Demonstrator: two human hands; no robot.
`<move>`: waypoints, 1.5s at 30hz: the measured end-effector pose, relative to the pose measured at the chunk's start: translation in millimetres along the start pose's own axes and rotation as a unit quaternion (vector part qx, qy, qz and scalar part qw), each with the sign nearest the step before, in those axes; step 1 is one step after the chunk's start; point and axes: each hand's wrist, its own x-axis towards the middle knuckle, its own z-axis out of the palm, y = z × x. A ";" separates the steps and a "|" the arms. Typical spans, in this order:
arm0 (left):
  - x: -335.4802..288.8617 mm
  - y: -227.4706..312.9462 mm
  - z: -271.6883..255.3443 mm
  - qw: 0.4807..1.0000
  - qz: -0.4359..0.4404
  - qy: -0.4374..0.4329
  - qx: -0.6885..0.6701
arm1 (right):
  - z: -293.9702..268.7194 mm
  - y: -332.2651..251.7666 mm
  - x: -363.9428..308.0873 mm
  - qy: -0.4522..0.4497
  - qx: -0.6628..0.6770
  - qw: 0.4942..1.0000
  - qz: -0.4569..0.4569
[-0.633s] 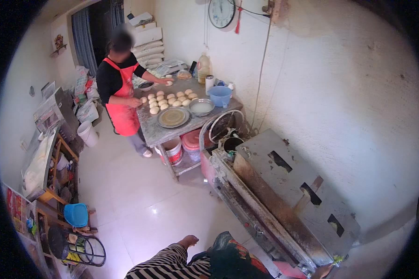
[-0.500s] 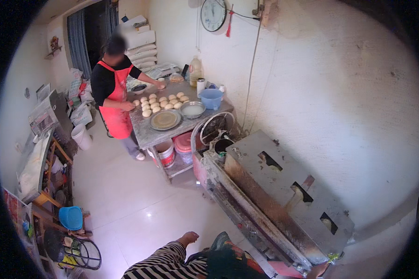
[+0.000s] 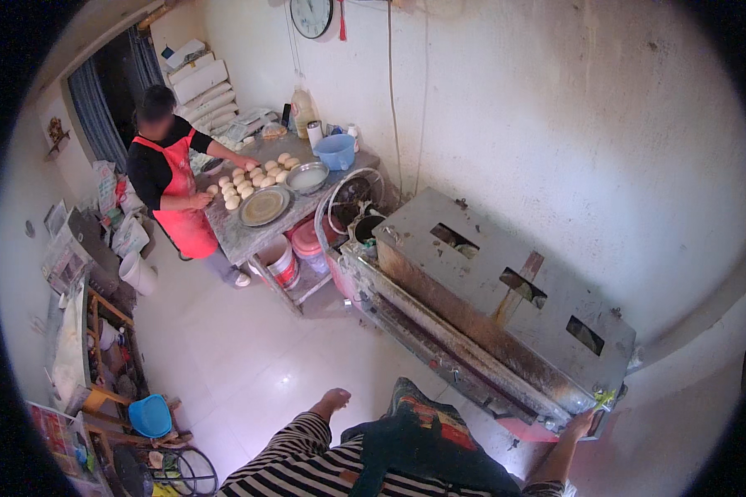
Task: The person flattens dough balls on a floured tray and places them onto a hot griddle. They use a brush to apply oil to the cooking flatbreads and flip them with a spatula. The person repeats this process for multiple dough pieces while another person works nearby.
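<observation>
My right hand (image 3: 581, 424) reaches the near end of a long, floury metal machine (image 3: 547, 331) with three openings in its lid. Its fingers are at the corner, right beside a small yellow-green thing (image 3: 605, 399) whose kind I cannot make out. Whether they grip anything there is hidden. My left hand (image 3: 336, 399) hangs over the pale tiled floor, fingers loosely curled, with nothing visible in it. I wear a striped sleeve and a dark green apron (image 3: 439, 443) with a red and orange patch.
A person in a red apron (image 3: 182, 195) handles round dough balls (image 3: 244, 184) at a metal table (image 3: 224, 225). On it stand a flat round pan (image 3: 265, 205), a steel bowl (image 3: 308, 177) and a blue basin (image 3: 335, 151). A blue stool (image 3: 150, 416) and shelves line the left.
My view has turned to the right, so table and person sit further left. More of my right forearm shows. The lid openings look darker inside. The other person's far hand has shifted over the dough balls.
</observation>
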 end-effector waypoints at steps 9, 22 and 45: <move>-85.1 -6.1 -27.5 0.991 -0.032 0.089 -0.097 | -6.0 -22.4 -8.2 0.005 -0.021 0.999 0.041; -147.3 -68.5 22.6 0.943 -0.175 0.140 -0.245 | 1.6 -31.0 -2.9 0.006 -0.298 0.954 0.046; -121.0 -43.7 42.3 0.967 -0.100 0.115 -0.205 | 11.9 -63.2 -34.0 -0.022 -0.523 0.850 -0.062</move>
